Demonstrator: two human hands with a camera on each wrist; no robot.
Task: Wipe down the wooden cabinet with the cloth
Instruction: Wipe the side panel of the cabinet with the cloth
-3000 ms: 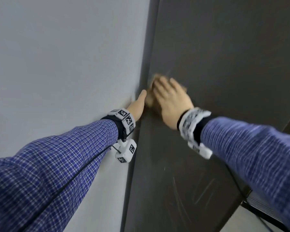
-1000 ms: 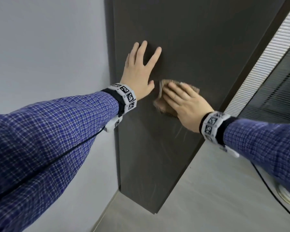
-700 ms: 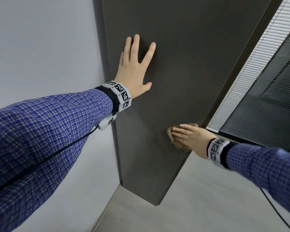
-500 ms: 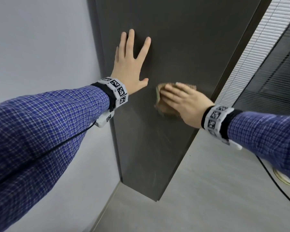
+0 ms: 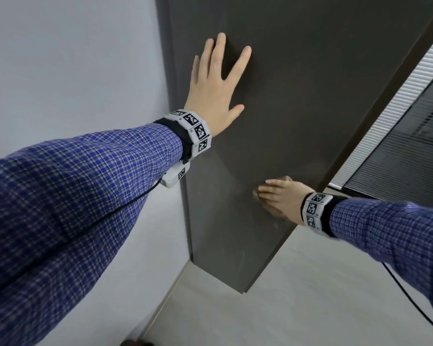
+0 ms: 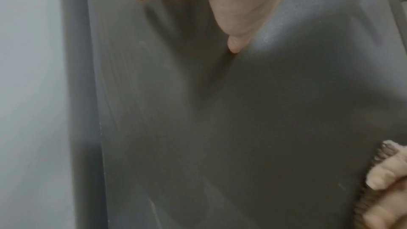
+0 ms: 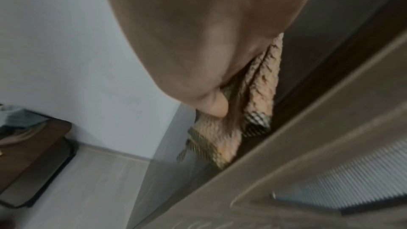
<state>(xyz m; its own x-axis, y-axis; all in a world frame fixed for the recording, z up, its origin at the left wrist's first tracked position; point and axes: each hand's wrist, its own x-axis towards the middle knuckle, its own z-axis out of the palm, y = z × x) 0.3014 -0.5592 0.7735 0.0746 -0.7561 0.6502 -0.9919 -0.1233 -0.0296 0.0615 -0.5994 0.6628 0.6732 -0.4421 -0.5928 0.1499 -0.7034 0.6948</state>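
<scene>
Here, a tan textured cloth is pressed flat by the right hand against the dark wooden cabinet; above it, the left hand is laid spread, fingers straight.

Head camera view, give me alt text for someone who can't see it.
The right hand presses a tan cloth against a dark cabinet side panel, low near its front edge. The left hand rests flat higher up, fingers spread.
</scene>
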